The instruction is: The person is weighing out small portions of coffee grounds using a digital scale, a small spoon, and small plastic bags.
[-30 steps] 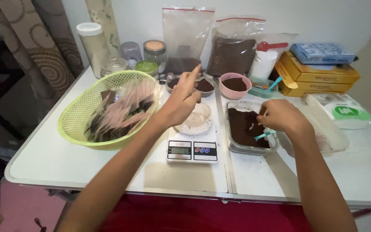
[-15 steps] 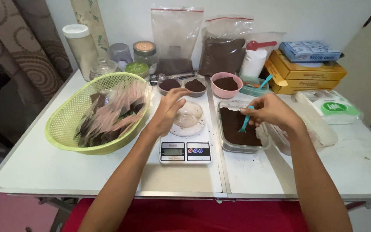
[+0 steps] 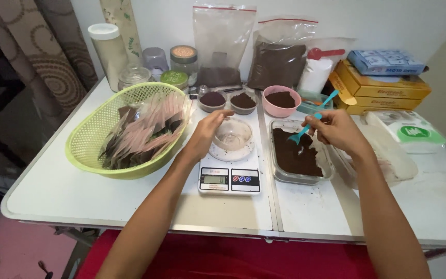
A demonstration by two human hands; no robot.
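A small clear bowl on the scale is touched by the open left hand. A blue fork is gripped by the right hand over the tray of brown powder.

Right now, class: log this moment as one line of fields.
left hand: touching clear cup on scale | right hand: holding blue spoon over tray of brown powder | left: green basket
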